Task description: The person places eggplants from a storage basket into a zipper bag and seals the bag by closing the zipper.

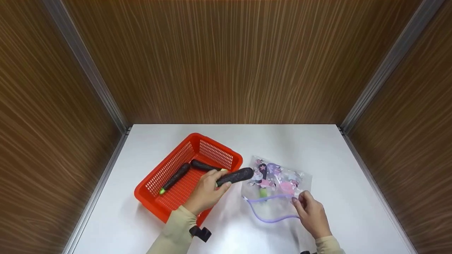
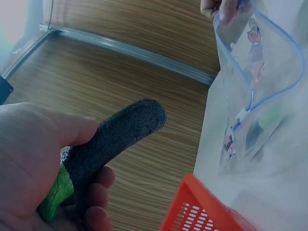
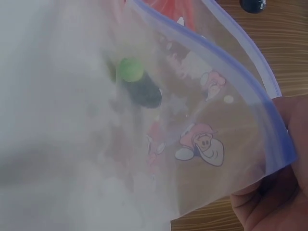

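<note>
My left hand (image 1: 208, 190) grips a dark eggplant (image 1: 237, 176) by its green end, over the right rim of a red basket (image 1: 142, 192); its blunt dark end points toward the bag. With thumb and fingers, my right hand (image 1: 312, 214) pinches the purple zip edge of a clear bag (image 1: 303, 180) printed with cartoon figures. The bag's mouth gapes, facing the near side. Through its film shows another eggplant (image 3: 143, 90) with a green end. Two more eggplants, one at the left (image 1: 176, 178) and one at the back (image 1: 204, 165), lie in the basket.
The basket and bag rest side by side on a white table (image 1: 300, 141), basket at left. Wood-grain panels (image 1: 229, 63) enclose the table at the back and both sides, with metal strips (image 1: 360, 95) along the corners.
</note>
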{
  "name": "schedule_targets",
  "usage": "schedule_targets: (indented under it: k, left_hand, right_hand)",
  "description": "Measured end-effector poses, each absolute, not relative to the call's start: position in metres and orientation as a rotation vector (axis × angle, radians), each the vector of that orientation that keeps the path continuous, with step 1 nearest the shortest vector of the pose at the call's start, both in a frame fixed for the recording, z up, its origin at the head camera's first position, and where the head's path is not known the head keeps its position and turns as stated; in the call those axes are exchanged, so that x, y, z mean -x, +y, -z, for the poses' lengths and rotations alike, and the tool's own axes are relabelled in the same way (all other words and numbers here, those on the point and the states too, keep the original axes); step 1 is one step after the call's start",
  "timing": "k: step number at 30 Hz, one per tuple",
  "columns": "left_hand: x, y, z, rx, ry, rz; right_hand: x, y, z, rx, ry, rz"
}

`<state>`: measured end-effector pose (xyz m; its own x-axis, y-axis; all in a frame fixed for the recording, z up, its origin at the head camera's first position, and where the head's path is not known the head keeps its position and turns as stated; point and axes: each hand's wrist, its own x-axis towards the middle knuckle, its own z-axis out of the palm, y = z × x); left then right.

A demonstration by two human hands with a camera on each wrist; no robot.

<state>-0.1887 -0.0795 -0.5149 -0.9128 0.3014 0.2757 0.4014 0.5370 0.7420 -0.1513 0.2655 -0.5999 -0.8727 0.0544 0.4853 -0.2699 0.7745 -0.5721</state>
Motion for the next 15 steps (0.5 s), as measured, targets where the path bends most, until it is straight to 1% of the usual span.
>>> schedule_targets:
  k: [8, 15]
  left_hand:
    - [0.181, -0.071, 0.514, 0.735, -2.622, 1.238]
    - [0.175, -0.064, 0.510, 0.837, -2.609, 1.234]
  right_hand:
    - [0.156, 0.263, 0.599, -0.202, -2.459, -0.904]
    - [0.158, 0.260, 0.596, -0.153, -2.522, -0.926]
